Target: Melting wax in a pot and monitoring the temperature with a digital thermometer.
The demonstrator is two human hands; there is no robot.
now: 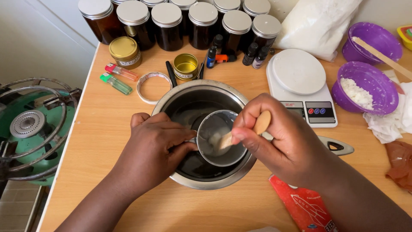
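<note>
- A round stainless-steel pot [195,174], smooth and shiny, is set near the middle of the pale wooden table [103,129], closer to its front edge.
- A smaller metal pitcher [216,152] is held inside the pot; soft whitish wax [213,139] is seen at its bottom.
- A flat wooden stick [262,122], rounded at its top, is dipped into the wax.
- Along the back edge, dark amber glass jars [167,25] with flat silver lids are lined up; two gold tins [124,51] with pale labels are set before them.
- A white digital scale [300,86] with a round platform is placed toward the right edge, beside two purple plastic bowls [365,86], one filled with white flakes.
- A red printed packet [307,208] is laid at the front edge.
- The left hand [154,150] is curled against the pitcher's left side, fingers closed on its rim or handle.
- The right hand [279,137] is arched over the pot, the stick pinched between thumb and fingers.
</note>
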